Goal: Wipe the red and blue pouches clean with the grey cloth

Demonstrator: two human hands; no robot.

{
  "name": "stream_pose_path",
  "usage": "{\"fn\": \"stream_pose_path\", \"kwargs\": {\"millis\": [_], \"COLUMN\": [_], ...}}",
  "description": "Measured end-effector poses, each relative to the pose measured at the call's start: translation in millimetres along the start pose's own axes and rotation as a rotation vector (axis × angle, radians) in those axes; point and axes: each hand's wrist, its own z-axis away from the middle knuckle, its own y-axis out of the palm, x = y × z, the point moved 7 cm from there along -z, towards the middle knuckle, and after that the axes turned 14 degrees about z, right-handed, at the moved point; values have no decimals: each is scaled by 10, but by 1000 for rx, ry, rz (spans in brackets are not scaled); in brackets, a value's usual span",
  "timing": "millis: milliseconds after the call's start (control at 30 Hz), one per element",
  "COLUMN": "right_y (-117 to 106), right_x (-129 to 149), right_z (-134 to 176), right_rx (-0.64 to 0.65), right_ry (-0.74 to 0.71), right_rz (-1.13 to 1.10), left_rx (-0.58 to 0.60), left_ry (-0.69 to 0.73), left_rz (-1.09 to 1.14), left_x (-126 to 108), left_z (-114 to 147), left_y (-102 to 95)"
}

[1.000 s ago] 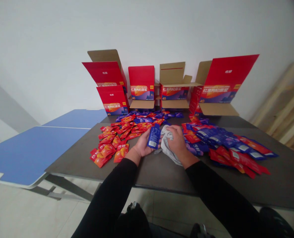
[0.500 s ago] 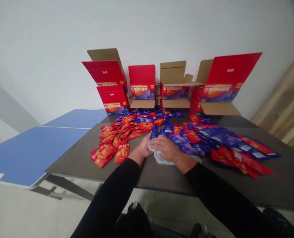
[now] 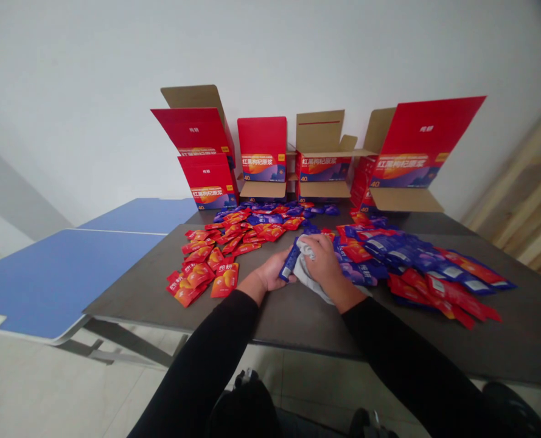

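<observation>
My left hand holds a dark blue sachet by its lower part, tilted above the table. My right hand is closed on a white cloth, bunched against the sachet's right side and trailing toward the tabletop. To the left of my hands lie loose red-orange sachets. Blue and red sachets are heaped on the right, some close behind my right hand. The fingertips of my right hand are partly hidden by the cloth.
Open red cartons stand along the back of the dark table: a stacked pair at left, others in the middle, a wide-flapped one at right. A blue-topped table adjoins at left. Wooden slats lean at far right.
My right hand has moved up and right with the cloth. The blue sachet has turned and now shows more of its face in my left hand.
</observation>
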Motion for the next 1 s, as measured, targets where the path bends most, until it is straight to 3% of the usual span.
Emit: {"fn": "stream_pose_path", "kwargs": {"millis": [233, 433, 567, 700, 800, 1000], "right_y": [5, -11, -27, -46, -42, 19], "right_x": [-230, -320, -303, -282, -218, 146], "right_z": [-9, -21, -20, -18, -9, 47], "right_rx": [-26, -20, -23, -35, -32, 110], "right_ry": [142, 216, 207, 207, 150, -218], "right_rz": [32, 66, 43, 8, -32, -182], "left_rx": [55, 55, 5, -196, -280, -130], "left_ry": [-79, -94, 100, 363, 424, 309], "left_rz": [20, 179, 285, 344, 370, 382], "left_x": [-15, -79, -244, -439, -484, -425], "left_z": [81, 116, 86, 80, 79, 4], "left_y": [28, 10, -23, -146, -208, -134]}}
